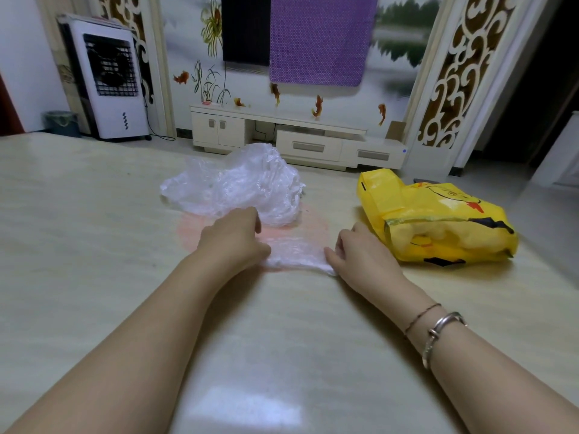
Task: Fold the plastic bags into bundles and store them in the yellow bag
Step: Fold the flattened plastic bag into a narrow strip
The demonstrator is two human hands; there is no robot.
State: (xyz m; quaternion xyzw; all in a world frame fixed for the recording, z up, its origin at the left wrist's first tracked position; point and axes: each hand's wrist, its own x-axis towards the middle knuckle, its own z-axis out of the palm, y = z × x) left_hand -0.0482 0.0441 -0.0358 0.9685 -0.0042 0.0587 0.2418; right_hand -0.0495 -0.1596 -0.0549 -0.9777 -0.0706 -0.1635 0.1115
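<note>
A thin pinkish plastic bag (294, 245) lies flat on the beige table (94, 245), partly folded. My left hand (233, 242) rests on its left end with fingers curled over the plastic. My right hand (360, 255) pinches its near right corner. Behind them sits a crumpled heap of clear white plastic bags (238, 183). To the right lies the yellow bag (438, 223) on its side, its mouth facing me, with pale bundles showing inside.
Beyond the table's far edge stand a white TV cabinet (282, 136), a white air cooler (109, 83) at the left and a small bin (61, 122). A purple cloth (319, 39) hangs on the wall.
</note>
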